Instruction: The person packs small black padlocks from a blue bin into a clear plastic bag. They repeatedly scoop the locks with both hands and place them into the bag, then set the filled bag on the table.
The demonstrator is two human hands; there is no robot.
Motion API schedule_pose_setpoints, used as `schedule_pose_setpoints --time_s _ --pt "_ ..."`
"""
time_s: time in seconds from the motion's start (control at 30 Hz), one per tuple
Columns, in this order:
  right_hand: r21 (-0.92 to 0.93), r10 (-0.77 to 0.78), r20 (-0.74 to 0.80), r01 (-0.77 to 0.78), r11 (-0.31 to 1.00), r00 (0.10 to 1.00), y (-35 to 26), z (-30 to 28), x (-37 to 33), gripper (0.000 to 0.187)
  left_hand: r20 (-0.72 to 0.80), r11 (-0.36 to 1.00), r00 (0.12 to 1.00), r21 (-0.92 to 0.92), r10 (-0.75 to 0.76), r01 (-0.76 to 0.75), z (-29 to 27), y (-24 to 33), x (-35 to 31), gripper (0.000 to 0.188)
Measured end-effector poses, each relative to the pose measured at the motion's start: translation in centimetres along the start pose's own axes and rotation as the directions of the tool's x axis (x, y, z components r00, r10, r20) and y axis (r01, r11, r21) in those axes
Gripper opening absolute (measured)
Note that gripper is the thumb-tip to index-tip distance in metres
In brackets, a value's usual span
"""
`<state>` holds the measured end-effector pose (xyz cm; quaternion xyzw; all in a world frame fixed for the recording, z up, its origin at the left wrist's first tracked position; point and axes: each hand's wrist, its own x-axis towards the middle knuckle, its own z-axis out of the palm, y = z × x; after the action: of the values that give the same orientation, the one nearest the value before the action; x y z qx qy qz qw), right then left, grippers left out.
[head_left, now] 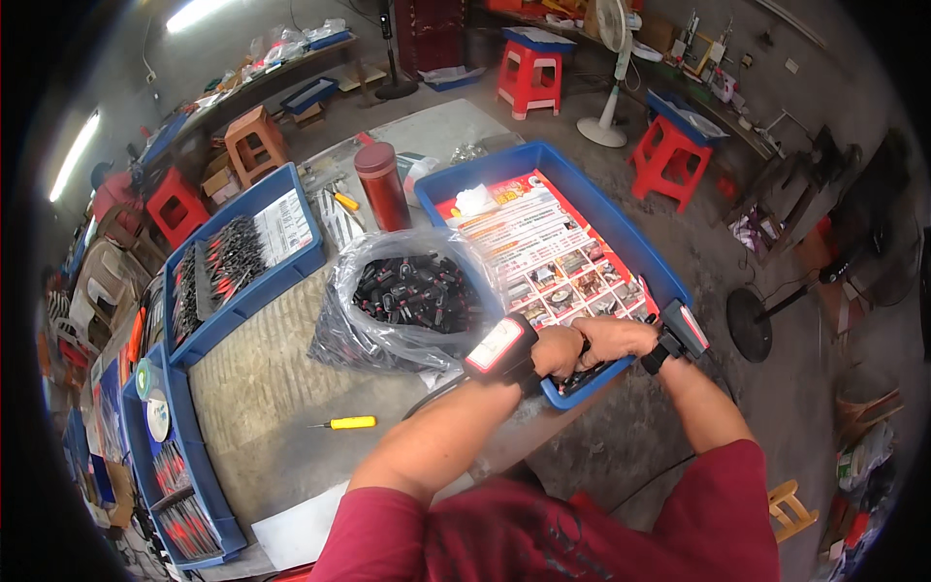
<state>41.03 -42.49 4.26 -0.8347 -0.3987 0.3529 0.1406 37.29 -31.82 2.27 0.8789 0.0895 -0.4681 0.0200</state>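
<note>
My left hand (558, 351) and my right hand (617, 341) are close together at the near corner of a large blue tray (669, 276). Both have curled fingers, down among small dark pieces (580, 376) lying in that corner. What each hand grips, if anything, is hidden. A printed red and white sheet (543, 247) lines the tray, with a crumpled white tissue (476, 200) at its far end. Left of my hands, a clear plastic bag (339, 335) stands open, full of small black parts (412, 291) with red marks.
A yellow-handled screwdriver (351, 423) lies on the table (262, 383). Blue trays (315, 254) of black and red parts line its left side. Beyond the bag stands a dark red cylinder (381, 184). Red stools (669, 160) and fans (606, 126) are on the floor beyond.
</note>
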Motion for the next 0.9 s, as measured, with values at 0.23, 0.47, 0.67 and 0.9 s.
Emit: schedule_pose_setpoints --time_s 0.23,0.47,0.67,0.9 --pt "0.451 0.227 0.050 -0.225 0.864 0.973 -0.6 0.4 0.4 0.026 -0.312 0.813 0.780 -0.040 0.542 -0.581 0.5 -2.8 0.5 0.024" --pt "0.789 0.265 -0.095 -0.090 0.608 0.960 -2.4 0.7 -0.1 0.025 -0.431 0.559 0.786 -0.553 0.442 -0.618 0.1 -3.8 -1.2 0.018" --pt "0.677 0.256 -0.264 -0.010 0.736 0.930 -4.8 -1.5 -0.9 0.032 -0.711 0.445 0.588 -0.416 0.384 -0.793 -0.9 -6.1 -4.4 0.035" --pt "0.440 0.022 -0.461 0.207 0.874 0.887 -12.6 -5.1 0.5 0.040 -0.933 0.493 0.304 -0.176 0.192 -0.852 -1.9 -12.7 -8.5 0.045"
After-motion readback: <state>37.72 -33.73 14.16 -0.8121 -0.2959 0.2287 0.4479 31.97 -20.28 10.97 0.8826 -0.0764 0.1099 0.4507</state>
